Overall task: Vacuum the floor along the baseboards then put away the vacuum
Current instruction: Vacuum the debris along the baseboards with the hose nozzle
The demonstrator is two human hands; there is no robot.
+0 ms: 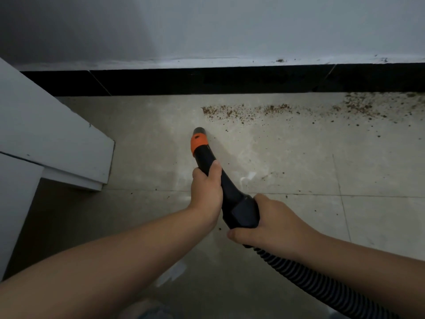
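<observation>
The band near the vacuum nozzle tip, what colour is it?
Orange band, on the black nozzle; head view.

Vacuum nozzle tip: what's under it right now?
Bare tile floor shows around the vacuum nozzle; the brown crumbs lie beyond it, by the black baseboard. The spot directly beneath is covered.

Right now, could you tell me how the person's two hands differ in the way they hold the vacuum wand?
The left hand grips the narrow black tube nearer the nozzle, thumb lying up along it; the right hand wraps the wider rear end, where the ribbed hose joins. The left hand sits further from the person and closer to the baseboard, the right nearer the body. Both have their fingers curled round the same wand.
</observation>
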